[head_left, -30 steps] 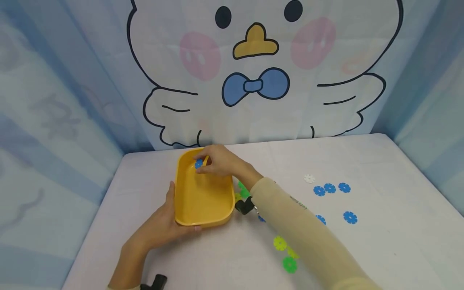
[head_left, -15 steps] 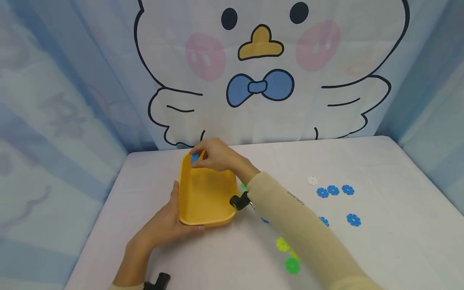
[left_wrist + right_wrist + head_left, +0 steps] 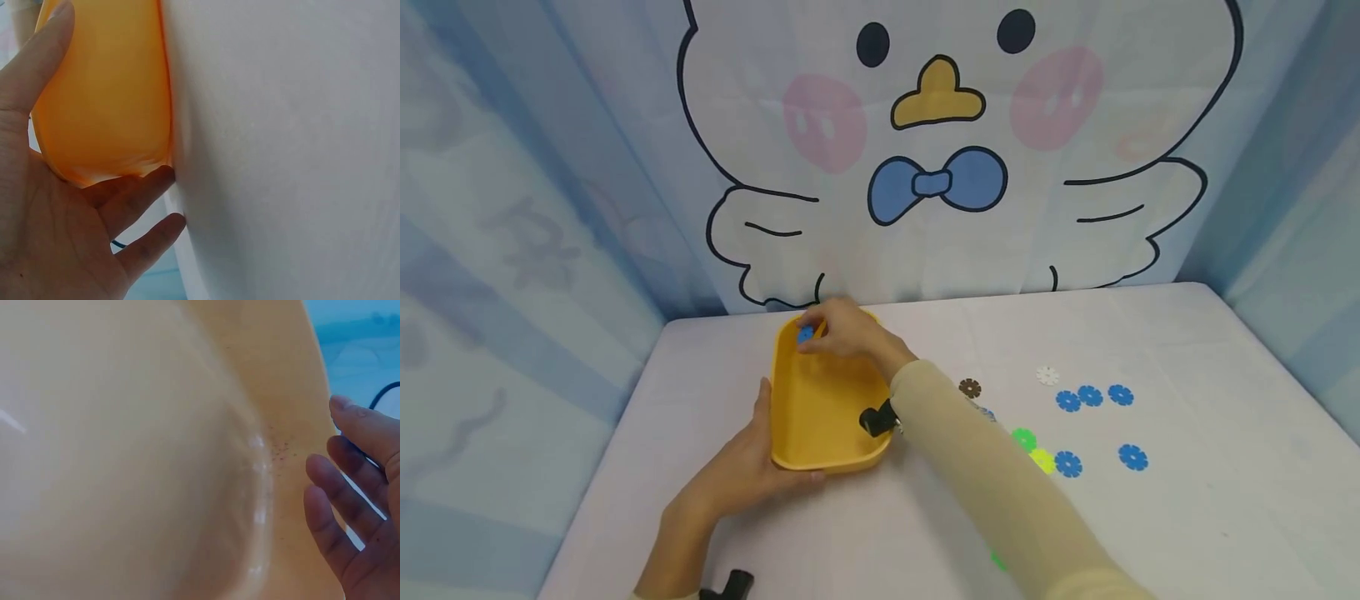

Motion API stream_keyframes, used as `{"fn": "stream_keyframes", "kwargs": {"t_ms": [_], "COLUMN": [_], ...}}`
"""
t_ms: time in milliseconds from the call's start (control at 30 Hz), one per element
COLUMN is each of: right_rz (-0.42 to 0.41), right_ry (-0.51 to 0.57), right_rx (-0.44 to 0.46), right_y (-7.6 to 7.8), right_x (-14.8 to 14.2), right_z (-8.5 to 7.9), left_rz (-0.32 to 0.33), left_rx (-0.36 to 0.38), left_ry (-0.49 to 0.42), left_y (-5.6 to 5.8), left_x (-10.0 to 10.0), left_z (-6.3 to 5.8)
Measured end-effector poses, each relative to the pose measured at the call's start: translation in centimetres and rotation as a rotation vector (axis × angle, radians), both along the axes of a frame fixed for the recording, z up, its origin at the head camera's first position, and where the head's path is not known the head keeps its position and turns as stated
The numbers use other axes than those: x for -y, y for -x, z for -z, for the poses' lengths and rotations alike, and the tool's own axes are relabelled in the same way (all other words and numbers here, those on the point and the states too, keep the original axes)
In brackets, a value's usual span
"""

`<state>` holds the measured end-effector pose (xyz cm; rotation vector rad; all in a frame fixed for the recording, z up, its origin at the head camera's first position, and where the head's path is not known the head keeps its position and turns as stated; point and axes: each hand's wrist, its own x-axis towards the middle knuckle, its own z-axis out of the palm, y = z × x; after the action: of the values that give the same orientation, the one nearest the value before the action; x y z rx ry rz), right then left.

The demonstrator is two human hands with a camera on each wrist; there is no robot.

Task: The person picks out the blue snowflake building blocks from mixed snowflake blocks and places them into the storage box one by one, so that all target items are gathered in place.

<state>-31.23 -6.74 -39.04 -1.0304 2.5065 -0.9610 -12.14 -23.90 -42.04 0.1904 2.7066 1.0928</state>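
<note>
My left hand (image 3: 741,458) grips the near left corner of a yellow tray (image 3: 831,417), its thumb along the left side. In the left wrist view, the thumb lies at the rim of the tray (image 3: 106,94) and the fingers curve by its end wall. Over the tray's far left end, my right hand (image 3: 842,333) pinches a small blue flower-shaped disc (image 3: 806,334) between thumb and fingertips. The right wrist view shows this hand (image 3: 369,487) beside the tray wall (image 3: 294,381); I cannot make out the disc there.
Right of the tray lie several loose blue discs (image 3: 1133,457), a white disc (image 3: 1047,376), a brown disc (image 3: 970,388), a green disc (image 3: 1024,438) and a yellow disc (image 3: 1042,460). My right sleeve (image 3: 1000,483) covers part of the white tabletop (image 3: 1210,517). A printed curtain (image 3: 940,242) hangs behind.
My right hand went slightly farther into the tray's far left corner, then lowered a little, still pinching the blue disc. The forearm swung left, uncovering brown, green and yellow discs.
</note>
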Motion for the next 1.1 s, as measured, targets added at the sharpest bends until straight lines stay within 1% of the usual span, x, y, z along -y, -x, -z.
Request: {"fn": "stream_keyframes", "kwargs": {"t_ms": [67,133,267,333,467,667,767,900,1000,1100], "right_rz": [0.019,0.018,-0.019,-0.006,0.027,0.067,0.052,0.04,0.048,0.061], "right_ry": [-0.022,-0.026,-0.01,-0.012,-0.031,-0.061,-0.063,-0.107,-0.142,-0.156], "right_rx": [0.004,0.002,0.003,0.018,0.042,0.097,0.076,0.028,0.003,0.005], "right_y": [-0.1,-0.3,-0.7,-0.9,-1.0,-1.1,-1.1,-0.9,-0.7,-0.6], "right_x": [0.3,1.0,2.3,2.6,2.3,1.6,1.8,2.1,2.2,2.1], "right_z": [0.6,1.1,1.5,1.7,1.9,2.7,3.1,3.6,3.8,3.9], "left_rz": [-0.002,-0.004,-0.003,0.006,0.008,0.014,0.004,0.007,0.01,0.008], "left_rx": [-0.002,-0.016,-0.037,-0.039,-0.04,-0.05,-0.037,-0.03,-0.028,-0.029], "left_ry": [0.012,0.023,0.023,0.014,0.004,0.008,0.021,0.021,0.009,0.003], "left_y": [-0.1,-0.2,-0.4,-0.4,-0.2,-0.3,-0.5,-0.6,-0.5,-0.3], "left_x": [0.0,0.3,0.8,0.7,0.4,0.0,0.1,0.0,-0.1,-0.3], "left_z": [0.0,0.0,-0.2,-0.2,-0.2,-0.1,-0.3,-0.4,-0.3,-0.1]}}
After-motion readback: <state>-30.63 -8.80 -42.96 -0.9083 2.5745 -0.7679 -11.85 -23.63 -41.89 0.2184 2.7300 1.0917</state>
